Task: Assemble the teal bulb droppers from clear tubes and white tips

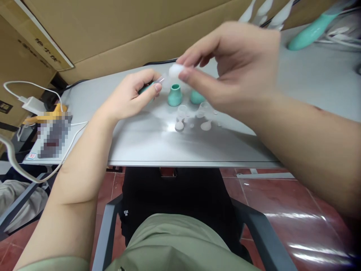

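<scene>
At the back of the table, my left hand [128, 92] is closed around a teal piece with a clear tip [161, 79]; the fingers cover most of it. My right hand [239, 62], slightly blurred, pinches a small white translucent piece [175, 70] between thumb and fingers, just right of the clear tip. Whether the two pieces touch I cannot tell. Below them a teal bulb [175, 96] stands upright with its round opening up. A second teal bulb [196, 97] is partly hidden by my right hand. Clear cups [182, 110] and white spoon-shaped pieces [206, 125] lie in front.
White pointed tips [282, 15] stand at the back right, near a teal handled object [310, 34] and cables. On the left are a phone-like blurred-out object [55, 137], a yellow stand [46, 114] and a white charger [34, 105]. A cardboard wall [113, 30] closes off the back.
</scene>
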`<move>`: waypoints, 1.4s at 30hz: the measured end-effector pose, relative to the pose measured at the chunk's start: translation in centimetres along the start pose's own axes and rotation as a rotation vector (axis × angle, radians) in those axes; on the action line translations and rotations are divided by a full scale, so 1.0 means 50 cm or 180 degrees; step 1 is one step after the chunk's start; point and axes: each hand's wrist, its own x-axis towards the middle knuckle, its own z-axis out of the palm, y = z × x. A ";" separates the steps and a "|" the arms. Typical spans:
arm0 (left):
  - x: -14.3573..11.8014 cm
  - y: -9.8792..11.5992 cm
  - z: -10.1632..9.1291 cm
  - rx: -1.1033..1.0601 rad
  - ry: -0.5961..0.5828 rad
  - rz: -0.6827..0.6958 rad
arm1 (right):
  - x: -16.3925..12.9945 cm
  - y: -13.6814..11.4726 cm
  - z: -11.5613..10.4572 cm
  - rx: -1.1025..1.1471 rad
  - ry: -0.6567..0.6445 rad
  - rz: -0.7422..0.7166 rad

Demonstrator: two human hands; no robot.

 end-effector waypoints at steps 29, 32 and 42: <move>-0.002 0.021 0.015 -0.0169 -0.0116 0.0223 | 0.004 0.005 -0.007 0.0915 -0.0266 0.0790; -0.006 0.032 0.011 -0.0297 -0.0106 0.0105 | 0.008 0.004 -0.010 0.1069 -0.0359 0.0821; -0.004 0.037 0.006 -0.0720 -0.0307 0.0028 | 0.014 -0.001 -0.010 0.1394 -0.0551 0.0749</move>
